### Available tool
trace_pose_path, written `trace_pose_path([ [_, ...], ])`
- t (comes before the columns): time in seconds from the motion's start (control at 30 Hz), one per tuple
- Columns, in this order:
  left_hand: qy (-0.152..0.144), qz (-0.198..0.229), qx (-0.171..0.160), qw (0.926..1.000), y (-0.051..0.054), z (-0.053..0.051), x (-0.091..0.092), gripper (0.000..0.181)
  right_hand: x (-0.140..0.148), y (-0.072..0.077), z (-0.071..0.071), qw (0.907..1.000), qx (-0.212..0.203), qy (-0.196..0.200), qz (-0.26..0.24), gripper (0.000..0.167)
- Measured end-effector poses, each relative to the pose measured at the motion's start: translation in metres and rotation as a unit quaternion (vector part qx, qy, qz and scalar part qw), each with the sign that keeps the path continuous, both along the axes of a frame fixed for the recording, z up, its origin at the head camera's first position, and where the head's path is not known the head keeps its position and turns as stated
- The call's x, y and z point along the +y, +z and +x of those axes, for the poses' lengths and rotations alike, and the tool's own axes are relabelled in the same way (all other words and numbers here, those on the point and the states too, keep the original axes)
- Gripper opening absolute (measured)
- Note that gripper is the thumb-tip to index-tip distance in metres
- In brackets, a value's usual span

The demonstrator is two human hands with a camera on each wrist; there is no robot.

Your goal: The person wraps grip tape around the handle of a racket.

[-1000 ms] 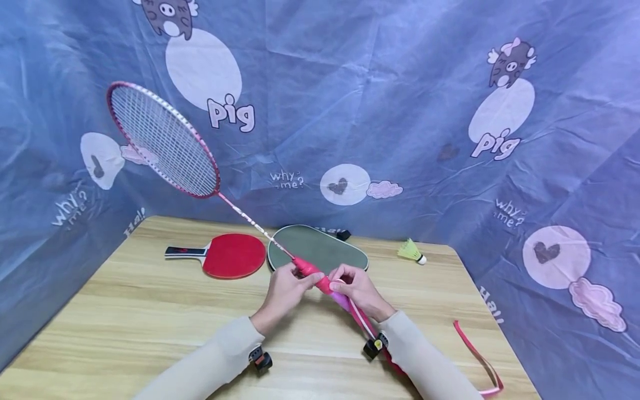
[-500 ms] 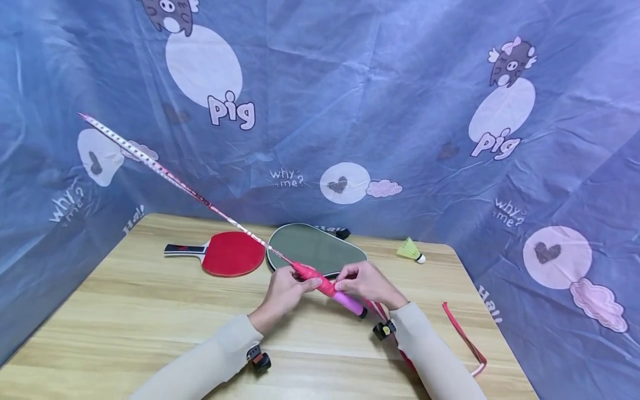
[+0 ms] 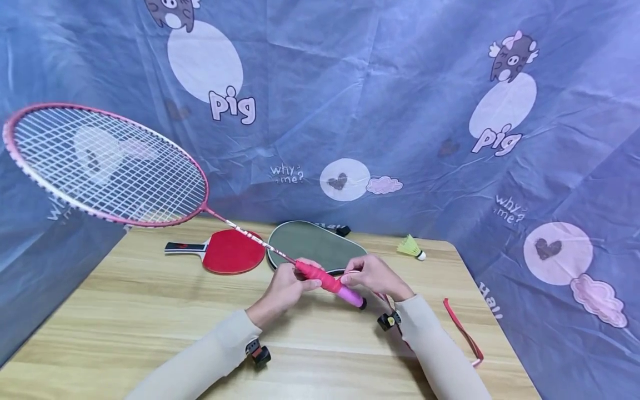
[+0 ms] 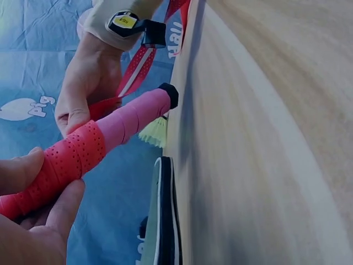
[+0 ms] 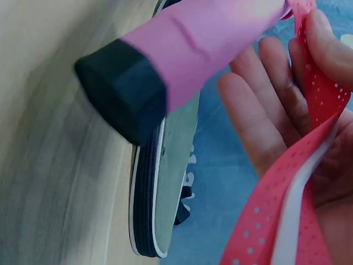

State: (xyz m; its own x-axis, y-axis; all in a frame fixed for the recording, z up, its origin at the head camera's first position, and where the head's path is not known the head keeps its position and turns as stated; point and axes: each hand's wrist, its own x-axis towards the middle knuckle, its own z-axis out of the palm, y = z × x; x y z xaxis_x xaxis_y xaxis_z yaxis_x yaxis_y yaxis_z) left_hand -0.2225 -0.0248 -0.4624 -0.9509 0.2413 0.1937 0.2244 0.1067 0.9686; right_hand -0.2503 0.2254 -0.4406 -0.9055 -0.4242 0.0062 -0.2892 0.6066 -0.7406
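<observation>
A badminton racket (image 3: 206, 208) is held above the table, its strung head up at the left. Red perforated grip tape (image 4: 74, 152) covers the upper handle; the lower part shows a pink-purple layer (image 4: 138, 116) down to a black butt cap (image 5: 118, 91). My left hand (image 3: 286, 289) holds the wrapped part between thumb and fingers. At the edge of the wrapping, my right hand (image 3: 374, 276) pinches the loose tape between thumb and finger. In the right wrist view, the tape's free length (image 5: 276, 204), with a white strip along it, trails across the palm.
On the wooden table (image 3: 165, 333) lie a red table tennis bat (image 3: 234, 253), a grey-green case (image 3: 315, 247) and a yellow shuttlecock (image 3: 411, 248). A tail of red tape (image 3: 462, 328) lies at the right. Blue printed cloth (image 3: 310, 111) hangs around the table.
The racket has rolled: its head turned from slanted through edge-on to a broad face, now further left. My right hand has moved slightly right, exposing the lower handle. My left hand keeps its place.
</observation>
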Motion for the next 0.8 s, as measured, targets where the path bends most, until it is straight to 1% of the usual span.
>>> trace_pose_path([
  [0.07, -0.017, 0.01, 0.002, 0.9998, 0.001, -0.001, 0.0, 0.027, 0.002, 0.0, -0.002, 0.9998, -0.01, 0.01, -0.013, 0.012],
  [0.17, -0.048, 0.029, -0.004, 0.9984, 0.001, -0.003, -0.001, 0.03, 0.004, -0.002, -0.005, 0.9979, -0.04, 0.028, -0.043, 0.012],
  [0.3, -0.086, 0.056, -0.011, 0.9947, 0.003, -0.005, -0.003, 0.034, 0.004, -0.005, -0.007, 0.9927, -0.074, 0.033, -0.09, 0.015],
  [0.37, -0.099, 0.066, -0.01, 0.9929, 0.003, -0.006, -0.003, 0.035, 0.003, -0.007, -0.007, 0.9901, -0.081, 0.033, -0.11, 0.017],
  [0.5, -0.123, 0.084, -0.008, 0.9889, 0.002, -0.009, -0.005, 0.036, 0.002, -0.013, -0.008, 0.9806, -0.117, 0.035, -0.154, 0.015],
  [0.57, -0.134, 0.088, -0.006, 0.987, 0.002, -0.01, -0.006, 0.036, 0.0, -0.017, -0.009, 0.9714, -0.148, 0.041, -0.181, 0.011],
  [0.67, -0.15, 0.093, -0.006, 0.9843, 0.001, -0.011, -0.007, 0.036, -0.001, -0.022, -0.009, 0.9579, -0.186, 0.045, -0.214, 0.01],
  [0.73, -0.155, 0.096, -0.007, 0.9832, 0.001, -0.011, -0.007, 0.037, -0.003, -0.025, -0.01, 0.9505, -0.196, 0.049, -0.236, 0.012],
  [0.8, -0.156, 0.097, -0.01, 0.9829, 0.002, -0.012, -0.007, 0.041, -0.004, -0.029, -0.011, 0.9497, -0.183, 0.051, -0.249, 0.014],
])
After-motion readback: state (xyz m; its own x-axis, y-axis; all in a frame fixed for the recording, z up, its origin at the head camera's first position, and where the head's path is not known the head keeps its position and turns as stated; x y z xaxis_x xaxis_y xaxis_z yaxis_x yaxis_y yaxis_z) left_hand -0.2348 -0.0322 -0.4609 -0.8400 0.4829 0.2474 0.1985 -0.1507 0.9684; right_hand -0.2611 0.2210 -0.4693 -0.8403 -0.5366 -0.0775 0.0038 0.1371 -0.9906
